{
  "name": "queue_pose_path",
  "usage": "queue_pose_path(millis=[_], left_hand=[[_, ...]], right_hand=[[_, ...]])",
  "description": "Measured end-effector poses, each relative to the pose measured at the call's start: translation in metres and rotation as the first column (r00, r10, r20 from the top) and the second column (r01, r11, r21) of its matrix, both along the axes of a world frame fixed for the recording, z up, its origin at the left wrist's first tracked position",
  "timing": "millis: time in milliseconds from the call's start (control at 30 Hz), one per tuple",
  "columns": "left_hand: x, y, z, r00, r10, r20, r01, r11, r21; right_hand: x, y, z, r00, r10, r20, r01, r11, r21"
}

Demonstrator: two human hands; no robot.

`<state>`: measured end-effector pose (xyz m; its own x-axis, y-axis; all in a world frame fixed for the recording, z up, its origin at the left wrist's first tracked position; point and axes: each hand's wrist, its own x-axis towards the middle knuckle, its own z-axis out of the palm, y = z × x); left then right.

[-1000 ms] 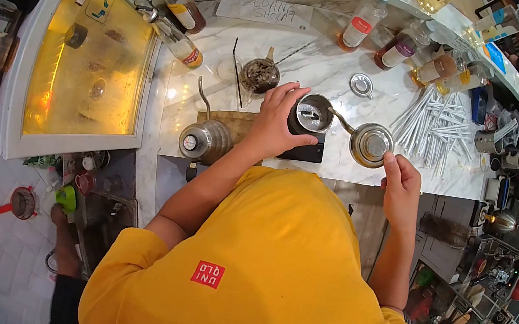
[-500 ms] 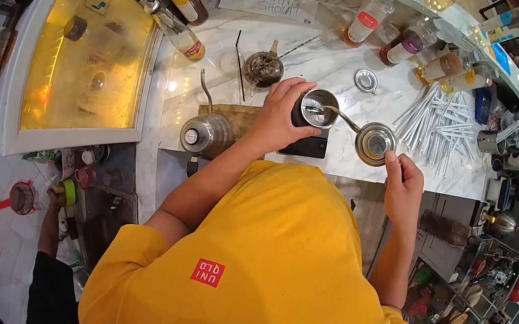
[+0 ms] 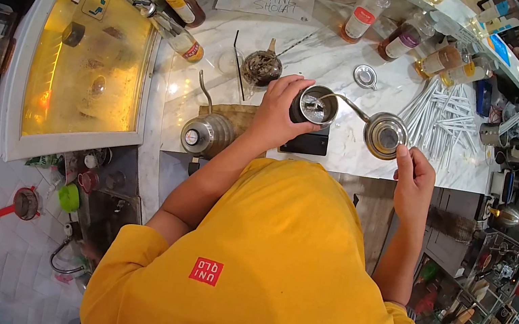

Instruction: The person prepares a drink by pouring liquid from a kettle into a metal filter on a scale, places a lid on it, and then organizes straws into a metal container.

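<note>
My left hand [image 3: 278,113] is wrapped round a dark metal cup [image 3: 317,106] with a shiny inside. To its right my right hand [image 3: 413,177] grips a small steel kettle [image 3: 385,136], whose thin curved spout reaches over the cup's rim. Whether liquid is flowing from the spout cannot be made out. A black scale [image 3: 307,144] lies on the marble counter just below the cup. Further left stands a larger gooseneck kettle [image 3: 207,135] on the counter's near edge, beside a brown cloth [image 3: 233,114].
A glass pot with dark contents [image 3: 262,66] stands behind my left hand. A small metal lid [image 3: 365,77] and a heap of white straws [image 3: 441,124] lie right. Bottles [image 3: 364,15] line the back; a yellow-glass door [image 3: 88,58] is at left.
The small kettle and my right hand have moved slightly right, while my left hand keeps the cup. The other person's arm at the lower left is gone from view.
</note>
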<state>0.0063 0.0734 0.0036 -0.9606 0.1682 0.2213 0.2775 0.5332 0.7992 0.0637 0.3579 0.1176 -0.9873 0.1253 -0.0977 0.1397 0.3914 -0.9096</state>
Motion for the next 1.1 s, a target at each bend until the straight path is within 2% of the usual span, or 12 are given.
queue_pose_path(millis=[300,600,1000,1100], left_hand=[[0.002,0.000,0.005,0.999,0.024,-0.049,-0.026,0.999,-0.030],[0.005,0.001,0.002,0.997,0.046,-0.069,-0.048,0.998,-0.038],[0.008,0.002,-0.001,0.992,0.080,-0.093,-0.083,0.996,-0.035],[0.008,0.002,0.000,0.994,0.080,-0.077,-0.082,0.996,-0.033]], right_hand=[[0.005,0.007,0.008,0.999,-0.039,-0.016,0.039,0.999,0.024],[0.011,0.004,0.005,0.999,0.003,0.036,-0.005,0.998,0.060],[0.001,0.005,0.014,0.995,0.039,-0.087,-0.035,0.998,0.047],[0.002,0.007,0.018,0.997,0.018,-0.069,-0.014,0.998,0.056]])
